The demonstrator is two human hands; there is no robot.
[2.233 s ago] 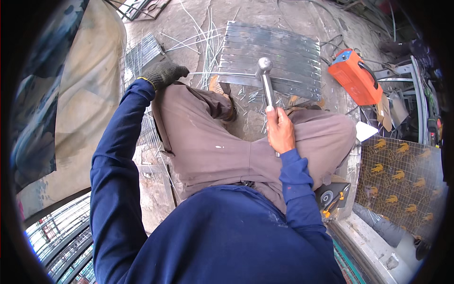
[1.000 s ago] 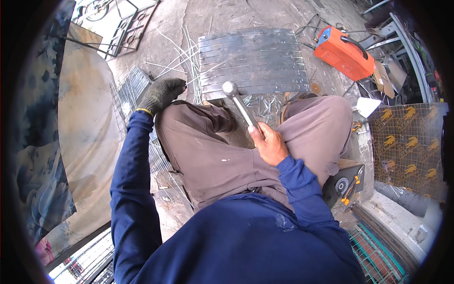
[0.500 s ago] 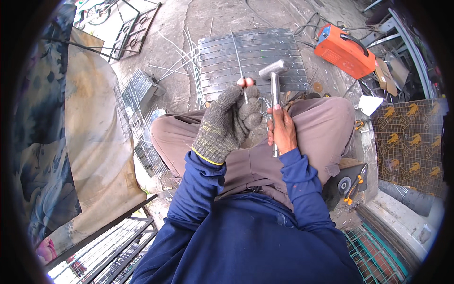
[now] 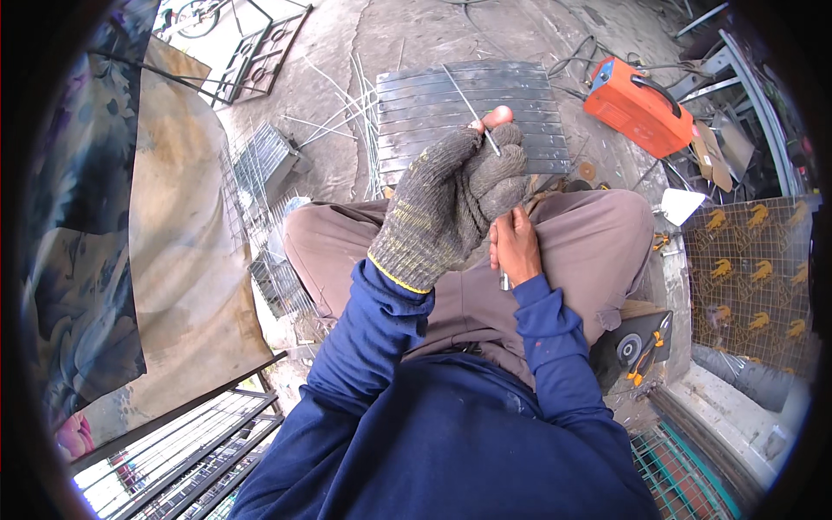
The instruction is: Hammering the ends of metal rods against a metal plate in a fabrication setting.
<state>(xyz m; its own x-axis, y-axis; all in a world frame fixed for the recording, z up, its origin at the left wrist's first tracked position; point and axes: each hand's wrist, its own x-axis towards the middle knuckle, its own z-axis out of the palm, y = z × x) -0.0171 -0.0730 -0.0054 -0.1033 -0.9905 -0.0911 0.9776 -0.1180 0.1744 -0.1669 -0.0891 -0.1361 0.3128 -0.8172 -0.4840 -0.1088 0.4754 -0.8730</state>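
My left hand (image 4: 459, 191), in a grey knit glove with bare fingertips poking out, is raised in front of me. Its thumb and forefinger pinch a thin metal rod (image 4: 460, 91), which slants up and to the left. Close beside the glove, my bare right hand (image 4: 517, 249) is wrapped round a hammer (image 4: 504, 281). Only the lower end of its metal handle shows; the gloved hand hides the head. Beyond both hands lies a panel of dark metal slats (image 4: 468, 87) on the ground.
An orange welding machine (image 4: 637, 106) with cables stands at the far right. Loose thin rods (image 4: 362, 113) and a metal box shape (image 4: 265, 160) lie at the left. Near my right knee are orange-handled pliers (image 4: 643, 360) and a cutting disc (image 4: 629, 346). A draped cloth (image 4: 186, 234) hangs left.
My left hand has moved right and tilted the rod further left, now covering the hammer head. The hammer head, visible before, is out of sight; my right hand keeps its grip.
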